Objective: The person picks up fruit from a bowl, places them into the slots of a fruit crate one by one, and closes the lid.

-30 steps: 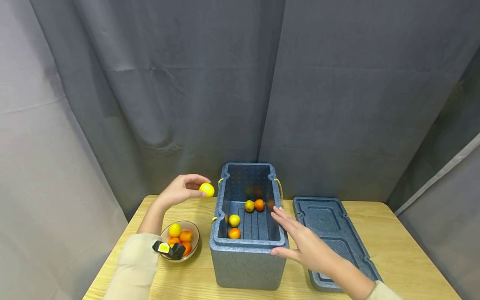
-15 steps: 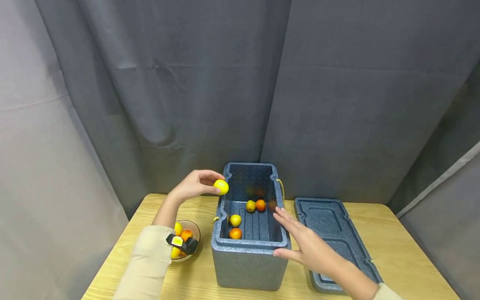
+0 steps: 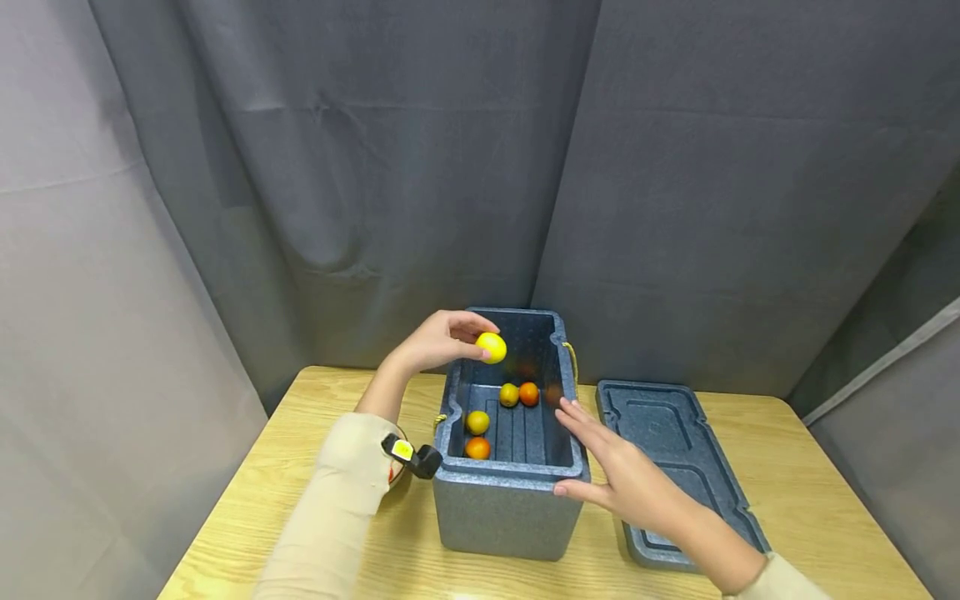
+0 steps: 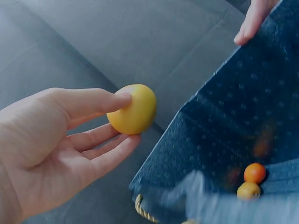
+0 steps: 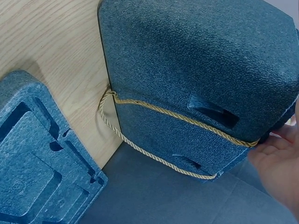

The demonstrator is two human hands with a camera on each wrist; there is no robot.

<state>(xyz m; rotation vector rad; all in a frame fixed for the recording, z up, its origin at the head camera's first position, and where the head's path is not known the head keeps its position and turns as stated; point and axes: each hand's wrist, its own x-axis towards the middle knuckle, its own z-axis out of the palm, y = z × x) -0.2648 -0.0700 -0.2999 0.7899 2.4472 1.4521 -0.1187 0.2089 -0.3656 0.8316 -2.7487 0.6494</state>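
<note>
A round yellow fruit [image 3: 491,347] is pinched between the thumb and fingertips of my left hand [image 3: 447,340], above the left side of an open grey foam box [image 3: 508,479]. In the left wrist view the same yellow fruit [image 4: 135,109] appears whole and smooth. Inside the box lie two yellow fruits [image 3: 477,422] and two orange ones [image 3: 528,393], in pairs. My right hand [image 3: 618,471] rests at the box's right rim, fingers extended. In the right wrist view its fingers [image 5: 275,151] touch the rim, partly out of frame.
The grey box lid [image 3: 678,467] lies on the wooden table [image 3: 780,475] to the right. A bowl [image 3: 395,472] with fruit is mostly hidden behind my left wrist. Yellow rope [image 5: 163,111] runs along the box's side. Grey curtains [image 3: 420,167] stand behind the table.
My left hand has carried the yellow fruit rightward from beside the box to above its opening. My left forearm now covers most of the bowl. The right hand stays at the rim.
</note>
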